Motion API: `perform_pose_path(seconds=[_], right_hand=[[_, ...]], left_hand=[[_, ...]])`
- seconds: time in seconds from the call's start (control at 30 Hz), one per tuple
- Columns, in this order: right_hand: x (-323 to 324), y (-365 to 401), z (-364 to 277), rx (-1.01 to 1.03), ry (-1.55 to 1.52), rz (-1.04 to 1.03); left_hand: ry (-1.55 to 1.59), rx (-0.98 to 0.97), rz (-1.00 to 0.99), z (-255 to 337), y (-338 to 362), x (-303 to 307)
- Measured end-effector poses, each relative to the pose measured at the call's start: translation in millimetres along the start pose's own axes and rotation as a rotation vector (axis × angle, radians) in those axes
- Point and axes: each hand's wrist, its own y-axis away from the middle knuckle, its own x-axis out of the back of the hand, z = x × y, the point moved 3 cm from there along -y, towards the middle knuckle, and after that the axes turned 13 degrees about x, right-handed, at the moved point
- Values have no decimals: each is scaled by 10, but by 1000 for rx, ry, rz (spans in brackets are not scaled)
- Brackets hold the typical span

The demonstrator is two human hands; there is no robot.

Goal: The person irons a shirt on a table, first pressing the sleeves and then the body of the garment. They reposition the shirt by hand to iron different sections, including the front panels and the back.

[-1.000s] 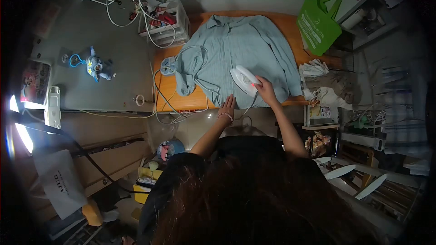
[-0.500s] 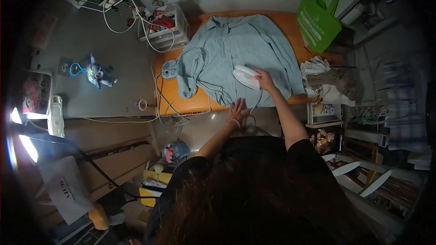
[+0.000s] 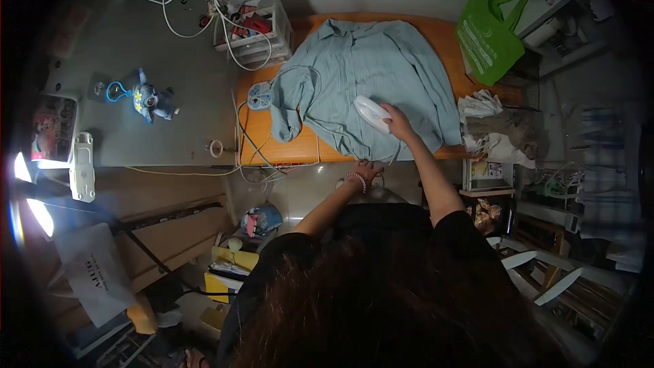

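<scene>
A light blue-green long-sleeved shirt [image 3: 381,68] lies spread on an orange-brown wooden table [image 3: 252,143], its collar away from me. My right hand [image 3: 397,123] is closed around a small white iron [image 3: 371,113], which rests on the lower part of the shirt. From the iron a cord [image 3: 395,152] runs down over the table's near edge. My left hand [image 3: 368,170], wearing a beaded bracelet [image 3: 357,178], is at the shirt's near hem; its fingers look bent over the cloth. One shirt sleeve [image 3: 286,117] lies folded on the left.
A clear drawer box [image 3: 279,44] and a blue power strip [image 3: 259,95] with cables sit left of the shirt. A green bag [image 3: 487,44] stands at the back right. Crumpled cloths [image 3: 501,129] lie at the right. A blue plush toy [image 3: 151,100] lies on a grey surface at left.
The view has shifted slightly. My left hand, earlier spread on the hem, has drawn back toward me with its fingers bent. The iron has turned a little in my right hand.
</scene>
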Motion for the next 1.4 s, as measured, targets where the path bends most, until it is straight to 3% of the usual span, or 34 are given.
perform_pose_path(seconds=[0.1, 0.17, 0.2, 0.27, 0.37, 0.5, 0.57, 0.8, 0.9, 0.93, 1.03, 1.17, 1.27, 1.33, 1.4], right_hand=[[-16, 11, -53, -28, 55, -1], [-18, 2, -50, -41, 75, -25], [-33, 6, -21, -28, 86, -6], [-44, 17, -9, -13, 95, 10], [-39, 13, -16, 1, 101, 15], [-42, 9, 32, -12, 94, 20], [-31, 13, 64, -14, 91, 28], [-12, -16, 139, -67, 140, -1], [-35, -27, 80, -70, 153, 25], [-18, -28, 54, -62, 162, 64], [-24, -37, 30, -120, 177, 71], [-30, -38, 26, -126, 202, 79], [-28, -39, -4, -135, 225, 92], [-65, -43, 10, -168, 278, 97], [-94, -32, 21, -166, 297, 95]], left_hand=[[9, 82, 85, -208, -68, -176], [-152, -23, 450, -349, -142, -16], [-153, -22, 453, -424, -196, 82], [-44, 322, 671, -694, -274, 360], [-120, 307, 729, -1204, -409, 467], [-241, 284, 704, -1544, -383, 710], [-36, 84, 674, -1525, -129, 1017], [544, -18, 699, -1865, 860, 1853], [330, 319, 323, -2063, 1124, 1819], [329, 318, 321, -2050, 1135, 1804], [231, 626, -248, -2092, 1013, 1462], [-30, 612, -190, -2843, 263, 243], [129, 661, -57, -2340, 426, 702], [163, 632, 185, -2180, 417, 764], [320, 482, 319, -1602, 600, 1308]])
